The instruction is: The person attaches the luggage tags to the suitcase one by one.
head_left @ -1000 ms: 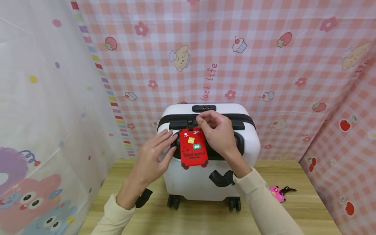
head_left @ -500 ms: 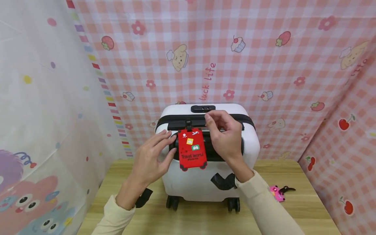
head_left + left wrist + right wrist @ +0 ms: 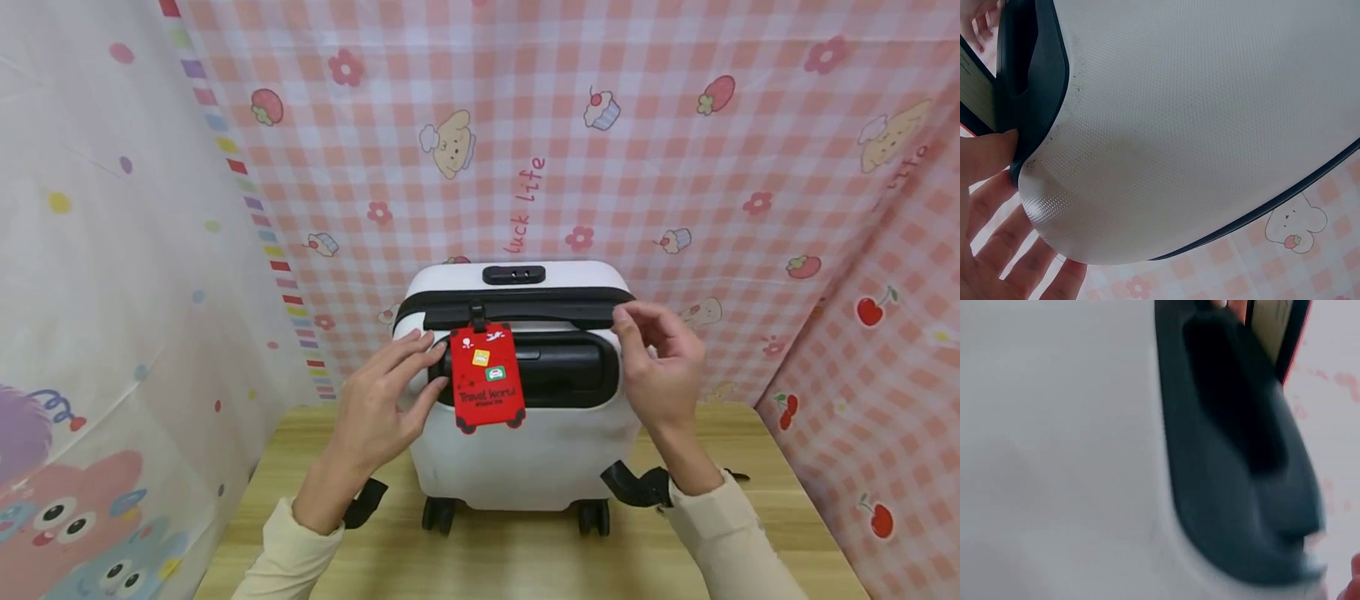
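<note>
A white suitcase (image 3: 517, 467) with black trim stands upright on the wooden tabletop. From its black top handle (image 3: 540, 312) hangs a red luggage tag (image 3: 487, 400) printed "Travel World", its strap looped round the handle. My left hand (image 3: 378, 400) rests with spread fingers at the suitcase's left side, beside the tag; in the left wrist view the thumb (image 3: 991, 153) lies along the black recess edge. My right hand (image 3: 663, 362), fingers loosely curled and holding nothing, is at the suitcase's upper right corner. Only fingertips of it show in the blurred right wrist view.
A black strap end (image 3: 738, 476) lies on the tabletop (image 3: 772, 533), mostly hidden behind the right sleeve. A combination lock (image 3: 514, 274) sits on top of the suitcase. A pink checked curtain (image 3: 637, 183) hangs behind, and a white patterned one (image 3: 112, 275) on the left.
My right hand has left the red tag's strap and moved right to the suitcase's corner. Its sleeve now covers the pink tag on the tabletop. The left hand has hardly moved.
</note>
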A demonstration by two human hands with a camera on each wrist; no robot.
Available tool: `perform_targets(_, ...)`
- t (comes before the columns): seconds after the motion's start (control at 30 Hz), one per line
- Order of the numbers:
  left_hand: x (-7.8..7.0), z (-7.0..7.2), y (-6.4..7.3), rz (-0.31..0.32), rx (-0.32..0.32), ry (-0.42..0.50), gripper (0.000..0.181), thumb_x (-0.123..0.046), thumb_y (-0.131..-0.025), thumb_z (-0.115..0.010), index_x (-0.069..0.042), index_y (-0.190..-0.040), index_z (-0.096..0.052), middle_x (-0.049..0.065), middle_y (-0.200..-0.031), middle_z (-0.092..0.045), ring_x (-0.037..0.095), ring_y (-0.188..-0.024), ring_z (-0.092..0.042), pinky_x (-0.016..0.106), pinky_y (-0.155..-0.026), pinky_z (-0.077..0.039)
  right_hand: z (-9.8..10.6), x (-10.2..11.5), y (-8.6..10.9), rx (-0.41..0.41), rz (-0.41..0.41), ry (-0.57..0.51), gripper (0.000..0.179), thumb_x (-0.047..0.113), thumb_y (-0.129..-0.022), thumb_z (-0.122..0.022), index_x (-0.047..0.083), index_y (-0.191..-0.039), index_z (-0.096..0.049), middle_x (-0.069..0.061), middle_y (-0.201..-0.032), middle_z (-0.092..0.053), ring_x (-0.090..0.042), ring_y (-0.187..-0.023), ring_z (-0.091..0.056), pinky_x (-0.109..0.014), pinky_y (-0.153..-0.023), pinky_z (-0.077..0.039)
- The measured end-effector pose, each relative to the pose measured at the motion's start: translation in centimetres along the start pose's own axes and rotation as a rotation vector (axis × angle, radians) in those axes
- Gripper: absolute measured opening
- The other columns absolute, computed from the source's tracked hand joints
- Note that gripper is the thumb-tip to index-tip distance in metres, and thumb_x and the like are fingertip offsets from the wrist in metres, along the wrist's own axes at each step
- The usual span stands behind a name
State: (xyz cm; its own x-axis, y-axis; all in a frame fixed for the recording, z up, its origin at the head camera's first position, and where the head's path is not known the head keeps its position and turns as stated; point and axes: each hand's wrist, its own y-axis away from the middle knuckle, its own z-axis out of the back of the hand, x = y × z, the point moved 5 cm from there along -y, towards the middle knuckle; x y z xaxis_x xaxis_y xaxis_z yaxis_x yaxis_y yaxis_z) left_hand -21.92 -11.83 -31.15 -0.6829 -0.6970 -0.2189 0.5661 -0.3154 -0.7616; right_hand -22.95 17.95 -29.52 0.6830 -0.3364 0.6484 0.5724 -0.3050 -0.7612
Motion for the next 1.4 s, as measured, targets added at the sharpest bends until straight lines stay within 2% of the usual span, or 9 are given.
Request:
perform_targets(0.13, -0.1, -0.1, -0.1, -0.002, -0.006, -0.005, 0.040, -0.017, -0.082, -0.081, -0.007, -0.120, -0.072, 0.011, -0.125, -0.068, 0.029, -0.120, -0.062, 0.048, -0.096, -0.051, 2.7, -1.7, -0.1, -0.086, -0.032, 0.080, 0.010, -0.001, -0.091, -0.065, -0.009, -0.093, -0.070, 0.013, -0.075, -0.062, -0.002, -0.058, -0.049, -0.014, -0.054, -0.038)
perform_targets(0.27, -0.1, -0.2, -0.1, -0.002, -0.011, -0.007, 0.040, -0.017, -0.082, -0.081, -0.007, -0.119, -0.072, 0.011, -0.124, -0.068, 0.029, -0.120, -0.062, 0.048, -0.096, -0.052, 5.0, -3.6, 0.4, -0.110, -0.080, 0.115, 0.011, -0.003, -0.092, -0.063, -0.014, -0.093, -0.067, 0.013, -0.075, -0.061, 0.000, -0.056, -0.048, -0.012, -0.052, -0.040)
perform_targets(0.5, -0.1, -0.3, 0.0, 0.004, -0.024, -0.015, 0.039, -0.018, -0.082, -0.081, -0.007, -0.118, -0.073, 0.011, -0.123, -0.069, 0.028, -0.119, -0.063, 0.049, -0.094, -0.053, 8.4, -7.8, 2.4, -0.122, -0.268, 0.164, 0.015, 0.003, -0.094, -0.063, -0.011, -0.098, -0.068, 0.017, -0.076, -0.062, 0.000, -0.059, -0.050, -0.013, -0.053, -0.041)
perform_targets(0.67, 0.0, -0.4, -0.1, 0.012, -0.023, -0.018, 0.038, -0.018, -0.082, -0.081, -0.007, -0.118, -0.073, 0.011, -0.123, -0.069, 0.029, -0.118, -0.064, 0.049, -0.092, -0.054, 10.4, -10.6, 4.7, -0.084, -0.435, 0.174, 0.019, 0.005, -0.096, -0.062, -0.011, -0.105, -0.067, 0.016, -0.077, -0.062, -0.001, -0.062, -0.053, -0.013, -0.055, -0.044)
perform_targets(0.83, 0.0, -0.4, -0.2, 0.027, -0.014, -0.020, 0.038, -0.018, -0.082, -0.081, -0.007, -0.118, -0.073, 0.011, -0.124, -0.069, 0.028, -0.118, -0.063, 0.049, -0.089, -0.055, 12.9, -14.8, 7.6, -0.086, -0.608, 0.175, 0.013, 0.012, -0.095, -0.066, 0.004, -0.105, -0.070, 0.009, -0.079, -0.063, -0.004, -0.061, -0.053, -0.015, -0.053, -0.044)
perform_targets(0.93, 0.0, -0.4, -0.2, 0.036, -0.011, -0.020, 0.038, -0.018, -0.082, -0.081, -0.008, -0.118, -0.073, 0.010, -0.124, -0.069, 0.028, -0.118, -0.063, 0.049, -0.089, -0.055, 14.3, -16.6, 9.1, -0.109, -0.673, 0.175, 0.011, 0.012, -0.094, -0.067, 0.008, -0.104, -0.070, 0.007, -0.077, -0.063, -0.005, -0.060, -0.053, -0.016, -0.052, -0.044)
perform_targets(1.1, 0.1, -0.3, -0.2, 0.043, -0.012, -0.017, 0.038, -0.018, -0.082, -0.081, -0.008, -0.118, -0.073, 0.010, -0.124, -0.069, 0.028, -0.119, -0.063, 0.049, -0.091, -0.054, 15.8, -18.6, 11.4, -0.116, -0.786, 0.182, 0.012, 0.015, -0.094, -0.068, 0.008, -0.104, -0.069, 0.010, -0.077, -0.063, -0.005, -0.063, -0.054, -0.015, -0.054, -0.044)
perform_targets(1.2, 0.1, -0.2, -0.2, 0.041, -0.017, -0.020, 0.039, -0.018, -0.082, -0.081, -0.008, -0.118, -0.073, 0.010, -0.124, -0.069, 0.028, -0.119, -0.063, 0.049, -0.090, -0.054, 16.5, -19.5, 12.6, -0.100, -0.861, 0.199, 0.012, 0.021, -0.095, -0.067, 0.013, -0.105, -0.069, 0.013, -0.079, -0.062, -0.004, -0.068, -0.054, -0.014, -0.057, -0.045)
perform_targets(1.4, 0.0, -0.3, -0.2, 0.027, -0.019, -0.019, 0.039, -0.019, -0.082, -0.081, -0.009, -0.118, -0.073, 0.009, -0.124, -0.069, 0.026, -0.120, -0.063, 0.049, -0.089, -0.055, 18.3, -21.7, 15.4, -0.129, -0.982, 0.237, 0.009, 0.026, -0.097, -0.064, 0.020, -0.103, -0.068, 0.016, -0.083, -0.060, -0.002, -0.070, -0.053, -0.014, -0.057, -0.046)
